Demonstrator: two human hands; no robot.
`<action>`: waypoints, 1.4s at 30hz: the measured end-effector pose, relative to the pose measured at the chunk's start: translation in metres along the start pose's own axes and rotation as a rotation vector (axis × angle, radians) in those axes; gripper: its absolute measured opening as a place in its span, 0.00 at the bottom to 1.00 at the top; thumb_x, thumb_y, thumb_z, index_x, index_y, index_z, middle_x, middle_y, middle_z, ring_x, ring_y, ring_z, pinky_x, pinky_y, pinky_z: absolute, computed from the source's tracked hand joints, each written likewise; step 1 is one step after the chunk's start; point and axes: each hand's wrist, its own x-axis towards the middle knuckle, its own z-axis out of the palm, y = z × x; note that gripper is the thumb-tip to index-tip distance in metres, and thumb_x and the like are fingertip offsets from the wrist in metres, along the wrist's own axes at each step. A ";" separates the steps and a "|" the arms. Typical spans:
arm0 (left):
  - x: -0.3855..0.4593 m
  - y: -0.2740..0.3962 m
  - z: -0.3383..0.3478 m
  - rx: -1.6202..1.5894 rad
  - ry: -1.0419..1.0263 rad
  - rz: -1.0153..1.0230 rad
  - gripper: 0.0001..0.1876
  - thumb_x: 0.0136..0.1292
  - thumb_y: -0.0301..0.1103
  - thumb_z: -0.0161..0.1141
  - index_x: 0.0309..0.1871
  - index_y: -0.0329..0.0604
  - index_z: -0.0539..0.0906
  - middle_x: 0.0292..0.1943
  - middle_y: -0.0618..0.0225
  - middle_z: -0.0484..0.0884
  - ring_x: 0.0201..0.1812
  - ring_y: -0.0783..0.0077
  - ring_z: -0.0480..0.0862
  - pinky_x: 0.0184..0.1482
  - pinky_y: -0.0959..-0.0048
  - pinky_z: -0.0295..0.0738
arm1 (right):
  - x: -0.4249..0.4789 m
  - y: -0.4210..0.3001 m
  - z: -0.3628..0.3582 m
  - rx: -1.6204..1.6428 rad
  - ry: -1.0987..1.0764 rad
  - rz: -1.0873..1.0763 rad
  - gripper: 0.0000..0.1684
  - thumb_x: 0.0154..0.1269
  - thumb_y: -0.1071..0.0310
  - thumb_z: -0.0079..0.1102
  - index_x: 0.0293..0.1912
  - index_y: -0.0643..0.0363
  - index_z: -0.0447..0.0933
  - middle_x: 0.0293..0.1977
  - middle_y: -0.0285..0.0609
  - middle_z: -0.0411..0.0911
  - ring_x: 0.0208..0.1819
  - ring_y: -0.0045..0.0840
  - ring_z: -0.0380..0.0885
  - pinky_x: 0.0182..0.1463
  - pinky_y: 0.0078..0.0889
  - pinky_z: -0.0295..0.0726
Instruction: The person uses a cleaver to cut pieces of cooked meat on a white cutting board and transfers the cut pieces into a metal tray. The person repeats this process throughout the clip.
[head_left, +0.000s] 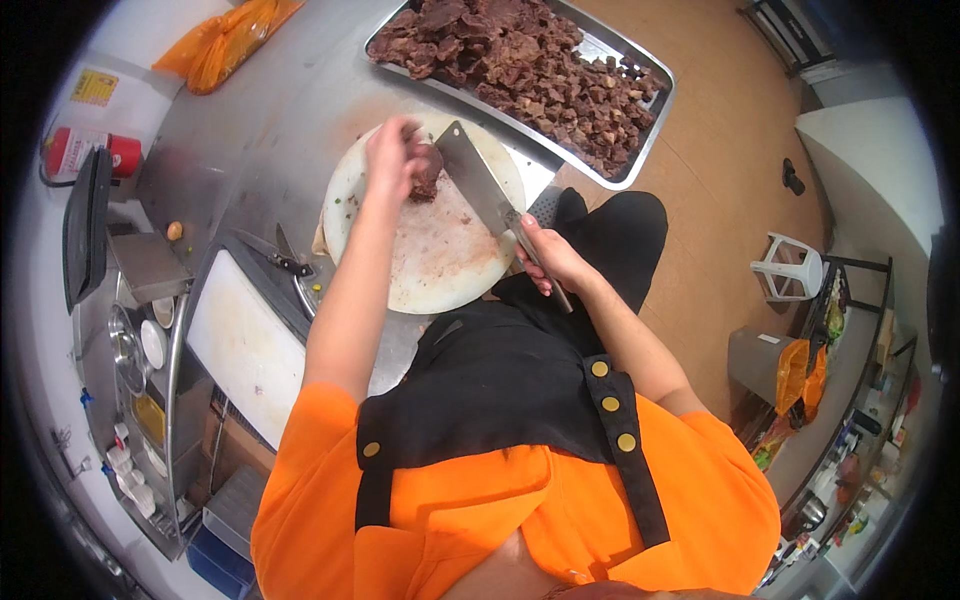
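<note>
My right hand (551, 259) is closed around the handle of a cleaver (480, 176), its broad blade lying over a round white chopping board (442, 262). On the board's far part, beside the blade, rests a piece of dark cooked meat (427, 176). My left hand (395, 157) is at the left side of that meat, blurred, with fingers bent; whether it grips the meat is unclear. Small meat crumbs and reddish stains mark the board. Beyond it, a metal tray (502, 110) holds a heap of dark meat, larger pieces at the left and small chunks at the right.
A kitchen knife (289, 259) lies left of the round board, near a white rectangular cutting board (244, 337). An orange plastic bag (225, 49) sits at the far left of the metal table (247, 157). A white stool (787, 268) stands on the floor at right.
</note>
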 end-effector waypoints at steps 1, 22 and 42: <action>-0.006 0.013 0.050 0.016 -0.054 0.006 0.25 0.74 0.53 0.64 0.60 0.40 0.85 0.56 0.64 0.87 0.39 0.71 0.80 0.38 0.63 0.84 | 0.002 0.001 0.000 0.004 0.010 -0.001 0.44 0.84 0.23 0.36 0.35 0.57 0.71 0.16 0.32 0.63 0.10 0.21 0.63 0.14 0.31 0.67; -0.103 -0.040 -0.041 1.230 0.021 0.462 0.29 0.62 0.49 0.78 0.54 0.33 0.83 0.46 0.47 0.87 0.49 0.49 0.88 0.53 0.57 0.84 | 0.008 0.003 0.014 -0.150 0.102 -0.139 0.43 0.83 0.23 0.38 0.35 0.56 0.71 0.17 0.32 0.65 0.11 0.20 0.63 0.14 0.30 0.65; -0.111 -0.066 -0.057 1.190 -0.053 0.635 0.26 0.58 0.25 0.73 0.63 0.37 0.86 0.61 0.47 0.85 0.64 0.42 0.82 0.68 0.52 0.79 | -0.049 -0.007 0.087 -1.007 0.313 -0.324 0.34 0.89 0.42 0.43 0.44 0.67 0.78 0.34 0.67 0.86 0.41 0.65 0.86 0.48 0.64 0.83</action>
